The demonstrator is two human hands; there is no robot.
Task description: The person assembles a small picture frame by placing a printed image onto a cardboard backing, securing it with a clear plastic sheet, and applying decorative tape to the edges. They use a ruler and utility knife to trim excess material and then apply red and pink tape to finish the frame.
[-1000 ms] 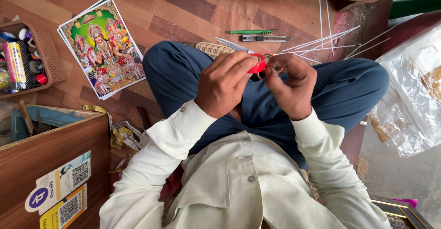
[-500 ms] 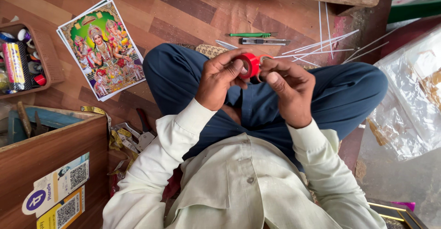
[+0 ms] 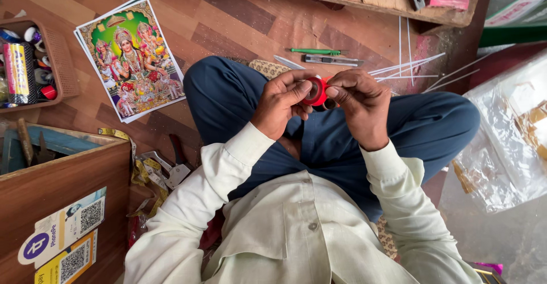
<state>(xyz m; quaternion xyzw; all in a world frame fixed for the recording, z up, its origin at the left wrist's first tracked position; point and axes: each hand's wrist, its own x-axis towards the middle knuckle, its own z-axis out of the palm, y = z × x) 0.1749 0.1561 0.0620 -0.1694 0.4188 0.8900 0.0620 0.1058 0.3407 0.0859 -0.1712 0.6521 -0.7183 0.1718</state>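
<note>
Far left of the frame: a brown basket [image 3: 60,62] of small spools and oddments; below it a wooden box [image 3: 62,187] with stickers on its side.

Upper left: a stack of colourful printed pictures [image 3: 132,59] lay flat on the wooden floor [image 3: 239,16].

Centre: the left hand [image 3: 280,103] and right hand [image 3: 358,107] met above the crossed legs in blue trousers [image 3: 228,96], both on a small roll of red tape [image 3: 316,92].

Left fingers [image 3: 301,90] were curled shut around the roll, thumb pressed on its face. Right fingers [image 3: 342,87] were closed together against its edge, apparently pinching at the tape end; the exact pinch was hidden.

Handling note: finding the end likely goes best with the roll held steady and a nail run along its rim.

Upper centre: a green pen [image 3: 314,51] and a grey knife [image 3: 330,60].

Right: thin white sticks [image 3: 407,67]; clear plastic bags [image 3: 507,130].
</note>
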